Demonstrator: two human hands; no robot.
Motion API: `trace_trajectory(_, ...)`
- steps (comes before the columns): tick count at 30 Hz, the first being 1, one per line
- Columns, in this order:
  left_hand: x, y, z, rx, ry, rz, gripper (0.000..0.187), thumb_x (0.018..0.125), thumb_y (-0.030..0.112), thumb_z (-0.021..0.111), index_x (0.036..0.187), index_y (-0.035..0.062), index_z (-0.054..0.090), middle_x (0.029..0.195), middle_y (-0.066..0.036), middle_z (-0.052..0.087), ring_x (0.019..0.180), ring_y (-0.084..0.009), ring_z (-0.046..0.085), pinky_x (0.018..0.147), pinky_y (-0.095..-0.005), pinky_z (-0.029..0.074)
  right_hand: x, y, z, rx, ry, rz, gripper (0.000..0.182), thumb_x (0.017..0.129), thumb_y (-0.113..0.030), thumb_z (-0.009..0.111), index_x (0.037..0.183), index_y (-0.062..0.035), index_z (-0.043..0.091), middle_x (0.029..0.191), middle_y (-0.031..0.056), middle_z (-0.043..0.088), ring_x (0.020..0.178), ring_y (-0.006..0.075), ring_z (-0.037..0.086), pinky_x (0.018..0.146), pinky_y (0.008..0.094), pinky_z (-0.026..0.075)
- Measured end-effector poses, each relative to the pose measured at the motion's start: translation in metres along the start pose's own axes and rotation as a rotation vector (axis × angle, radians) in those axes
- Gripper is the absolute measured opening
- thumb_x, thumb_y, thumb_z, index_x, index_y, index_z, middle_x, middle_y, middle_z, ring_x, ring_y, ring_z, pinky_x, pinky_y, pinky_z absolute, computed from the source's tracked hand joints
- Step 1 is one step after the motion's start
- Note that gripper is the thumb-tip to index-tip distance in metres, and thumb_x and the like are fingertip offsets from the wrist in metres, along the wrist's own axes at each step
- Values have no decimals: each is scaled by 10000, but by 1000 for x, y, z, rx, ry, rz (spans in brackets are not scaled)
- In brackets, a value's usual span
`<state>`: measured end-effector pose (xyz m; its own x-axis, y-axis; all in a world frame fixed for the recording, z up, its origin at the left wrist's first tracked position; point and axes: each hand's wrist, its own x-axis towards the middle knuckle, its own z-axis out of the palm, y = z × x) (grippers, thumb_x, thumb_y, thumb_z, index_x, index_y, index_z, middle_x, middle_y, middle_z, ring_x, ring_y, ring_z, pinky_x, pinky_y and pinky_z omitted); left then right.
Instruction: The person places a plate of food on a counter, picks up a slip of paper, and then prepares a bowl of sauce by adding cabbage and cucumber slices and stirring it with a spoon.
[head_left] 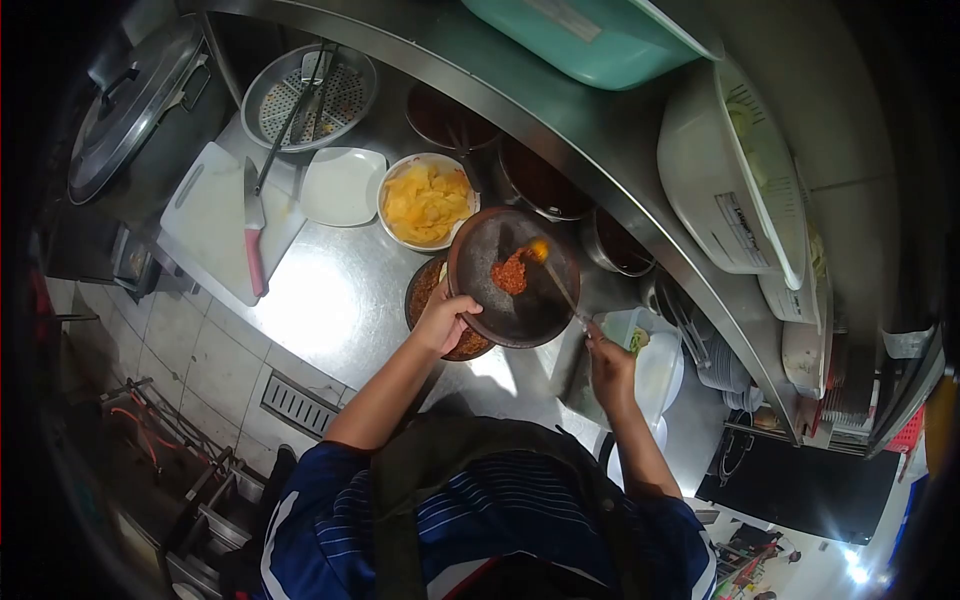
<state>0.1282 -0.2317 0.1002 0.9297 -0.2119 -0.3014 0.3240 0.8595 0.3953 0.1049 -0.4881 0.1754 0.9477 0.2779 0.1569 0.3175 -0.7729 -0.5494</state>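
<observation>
My left hand grips the near-left rim of a dark brown round shallow bowl, thumb over the edge. Red chili paste lies in a small heap inside it. In my right hand is the handle of a spoon, whose orange-coated head is beside the paste. Partly hidden below the dish, a dark bowl of reddish-brown food sits on the counter. A white bowl of yellow crackers stands just behind, to the left.
A pink-handled knife lies on a white cutting board at left. A white square plate, a perforated metal pan and dark-filled pots stand behind. Overhead, a metal shelf carries tubs. A clear container is near my right hand.
</observation>
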Motion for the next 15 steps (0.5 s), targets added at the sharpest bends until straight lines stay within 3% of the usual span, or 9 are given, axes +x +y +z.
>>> trace_trajectory(1, 0, 0, -2, 14, -6, 10, 548, 635, -91, 472, 1167, 14, 395, 1030, -87, 534, 928, -183, 541, 818, -306, 443, 2, 6, 3, 251, 63, 126, 133, 816, -16, 499, 859, -26, 624, 579, -16, 514, 466, 114, 473, 427, 243, 381)
trace_trajectory(2, 0, 0, -3, 18, -8, 10, 548, 635, -91, 472, 1167, 14, 395, 1030, -87, 534, 928, -183, 541, 818, -306, 443, 1, 8, 4, 253, 67, 126, 133, 816, -16, 499, 859, -26, 624, 579, -16, 514, 466, 114, 473, 427, 243, 381)
trace_trajectory(6, -2, 1, -6, 48, 0, 9, 590, 614, -97, 464, 1188, 7, 376, 1073, -103, 519, 984, -205, 519, 861, -318, 413, 68, 42, -14, -174, 298, -342, 146, 833, -148, 477, 883, -52, 575, 541, -28, 442, 411, 77, 384, 367, 207, 280)
trace_trajectory(10, -8, 0, -6, 47, -8, 2, 639, 595, -99, 467, 1216, -3, 349, 1089, -112, 515, 997, -215, 518, 870, -328, 410, 204, 67, -9, -603, 511, -798, 221, 850, -279, 455, 907, -78, 526, 504, -41, 371, 355, 40, 296, 307, 170, 180)
trace_trajectory(12, -13, -1, -5, 45, -15, 14, 626, 600, -106, 473, 1207, -2, 360, 1060, -105, 529, 960, -204, 540, 835, -316, 436, 205, 76, -9, -706, 572, -912, 244, 855, -312, 450, 913, -84, 514, 494, -44, 353, 342, 31, 274, 291, 161, 155)
trace_trajectory(15, -25, -3, -4, 15, -4, -10, 640, 589, -104, 478, 1210, -10, 352, 1060, -104, 530, 946, -199, 546, 825, -309, 447, 200, 87, -12, -1180, 786, -1197, 241, 853, -306, 456, 924, -84, 515, 494, -46, 348, 342, 31, 265, 292, 162, 156)
